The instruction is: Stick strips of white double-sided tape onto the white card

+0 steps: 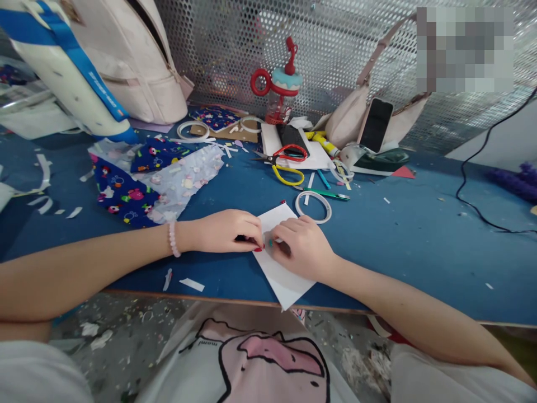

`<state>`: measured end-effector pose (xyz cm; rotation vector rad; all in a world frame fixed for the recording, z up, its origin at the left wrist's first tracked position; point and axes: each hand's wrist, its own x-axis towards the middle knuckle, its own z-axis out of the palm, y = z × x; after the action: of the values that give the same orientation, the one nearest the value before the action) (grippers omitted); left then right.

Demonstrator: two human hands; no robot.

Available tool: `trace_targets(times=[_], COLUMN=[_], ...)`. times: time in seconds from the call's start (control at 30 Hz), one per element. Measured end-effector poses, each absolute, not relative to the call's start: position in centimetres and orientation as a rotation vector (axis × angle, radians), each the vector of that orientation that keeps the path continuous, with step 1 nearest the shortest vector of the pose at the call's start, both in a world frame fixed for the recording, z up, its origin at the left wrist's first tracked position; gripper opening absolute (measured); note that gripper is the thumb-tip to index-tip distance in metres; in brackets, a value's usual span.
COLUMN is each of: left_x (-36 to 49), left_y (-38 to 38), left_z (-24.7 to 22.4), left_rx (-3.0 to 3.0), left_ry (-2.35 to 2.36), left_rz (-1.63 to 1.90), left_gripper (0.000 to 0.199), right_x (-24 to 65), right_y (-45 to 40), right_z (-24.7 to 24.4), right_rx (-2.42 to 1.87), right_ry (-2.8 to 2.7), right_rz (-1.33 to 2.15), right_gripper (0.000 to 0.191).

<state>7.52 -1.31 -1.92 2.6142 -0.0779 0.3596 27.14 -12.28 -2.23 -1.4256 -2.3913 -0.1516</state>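
Note:
A white folded sheet of paper (285,285) lies slantwise at the table's front edge, under both hands. My left hand (239,232) has its fingers curled and pinched at the sheet's left edge; whatever is between them is too small to name. On the sheet's right half rests my right hand (300,246), with thumb and fingers also pinched together and their contents hidden. Just beyond my right hand a roll of white tape (314,207) lies flat. To the left is crumpled blue patterned wrapping paper (126,187) with a pale back.
Scissors with red and yellow handles (289,173) and a green craft knife (331,193) lie behind the tape roll. Farther back stand a lidded cup (282,92), a propped phone (376,126), a handbag (346,115) and a backpack (142,73). Paper scraps (192,284) are scattered about.

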Motion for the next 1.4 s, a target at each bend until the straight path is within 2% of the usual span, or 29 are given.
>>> trace_targets(times=[0.2,0.3,0.5,0.63,0.73,0.87,0.97,1.13,1.23,1.4], left_x=[7.7,7.6,7.7,7.7,7.6,7.4,7.3,7.4,7.5,7.4], left_y=[-1.7,-1.6,-1.5,-1.6,-1.8,-2.6,-3.4,-4.3,-4.5,-4.5], left_z=[-2.1,-2.2,-1.9,-1.7,-1.7,-1.7,-1.7,-1.7,-1.7,-1.6], left_rx=[2.687,2.697,2.667,2.675,2.727,2.937,3.068,3.157,3.172,3.205], left_ry=[-0.049,-0.062,-0.079,-0.067,-0.09,-0.105,-0.073,-0.023,-0.03,-0.051], left_rz=[0.402,0.389,0.356,0.338,0.374,0.482,0.475,0.547,0.582,0.607], left_gripper=[0.011,0.014,0.018,0.019,0.02,0.023,0.023,0.022,0.02,0.019], right_x=[27.7,28.4,30.3,32.9,35.5,37.9,38.4,39.0,39.7,40.1], right_y=[-12.4,-12.4,-11.7,-10.0,-8.9,-8.2,-8.0,-8.1,-8.3,-8.7], right_z=[-2.0,-1.4,-0.1,0.3,0.7,0.9,0.8,1.3,1.9,2.8], right_rx=[-1.334,-1.234,-1.147,-1.16,-1.219,-1.468,-1.417,-1.435,-1.517,-1.409], right_ry=[-2.34,-2.182,-1.642,-1.395,-1.487,-2.26,-2.564,-2.554,-2.456,-2.317], right_rz=[-0.235,-0.03,0.667,0.825,0.873,0.612,0.535,0.583,0.482,0.288], right_gripper=[0.011,0.02,0.016,0.013,0.019,0.027,0.029,0.017,0.015,0.017])
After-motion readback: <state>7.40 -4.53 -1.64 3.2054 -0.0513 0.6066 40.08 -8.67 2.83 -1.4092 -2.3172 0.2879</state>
